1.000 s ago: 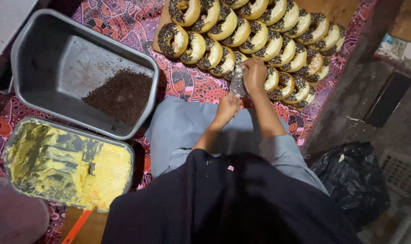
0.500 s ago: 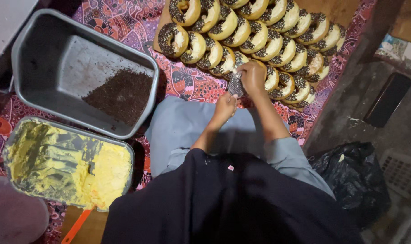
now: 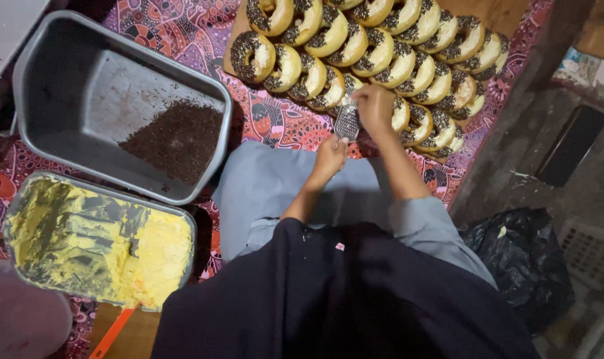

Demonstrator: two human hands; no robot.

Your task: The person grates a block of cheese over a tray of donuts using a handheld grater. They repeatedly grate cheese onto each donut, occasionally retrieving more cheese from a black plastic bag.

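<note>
My left hand [image 3: 330, 156] grips the lower end of a small metal grater [image 3: 346, 123]. My right hand [image 3: 375, 106] has its fingers bunched on the grater's top end, and what is under them is hidden. The grater is held over the near edge of a wooden board [image 3: 235, 40]. Several ring doughnuts [image 3: 328, 40] topped with dark sprinkles stand on the board in leaning rows. My knees in grey-blue cloth [image 3: 262, 193] lie just below the hands.
A grey metal tray [image 3: 62, 73] holding a heap of dark sprinkles [image 3: 179, 136] sits at the left. Below it is a tray of yellow cream [image 3: 96, 242]. A patterned red cloth [image 3: 182, 26] covers the floor. A black plastic bag [image 3: 528, 266] lies at the right.
My right hand slid a little down the grater and back up. The left hand and the trays stayed put.
</note>
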